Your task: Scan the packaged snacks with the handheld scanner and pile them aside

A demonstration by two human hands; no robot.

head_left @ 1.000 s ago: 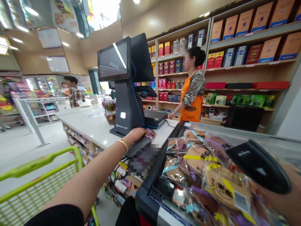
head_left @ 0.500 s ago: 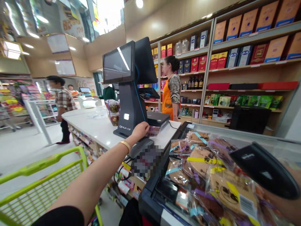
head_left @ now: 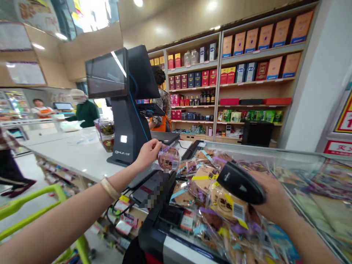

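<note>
My left hand (head_left: 150, 152) pinches the top corner of a clear packet of round brown biscuits (head_left: 168, 158) with a purple band and a barcode. It hangs just in front of the dark checkout screen stand (head_left: 125, 128). In my right hand (head_left: 271, 196) is a black barcode scanner (head_left: 240, 183), its head pointing left towards that packet. Beneath the scanner lies a heap of similar biscuit packets (head_left: 205, 174) with yellow, blue and purple bands. One packet with a yellow band (head_left: 225, 201) shows its barcode upwards.
A white counter (head_left: 68, 154) runs off to the left, with a wrapped basket (head_left: 106, 134) on it. A green shopping cart (head_left: 30, 205) stands at lower left. Behind are shelves of boxes (head_left: 189, 79) and a person in an orange apron (head_left: 162, 121). A glass-topped case (head_left: 302, 190) extends right.
My left hand has lifted the biscuit packet off the counter beside the screen stand. My right hand and the scanner have come further into view, over the heap. The view has turned right.
</note>
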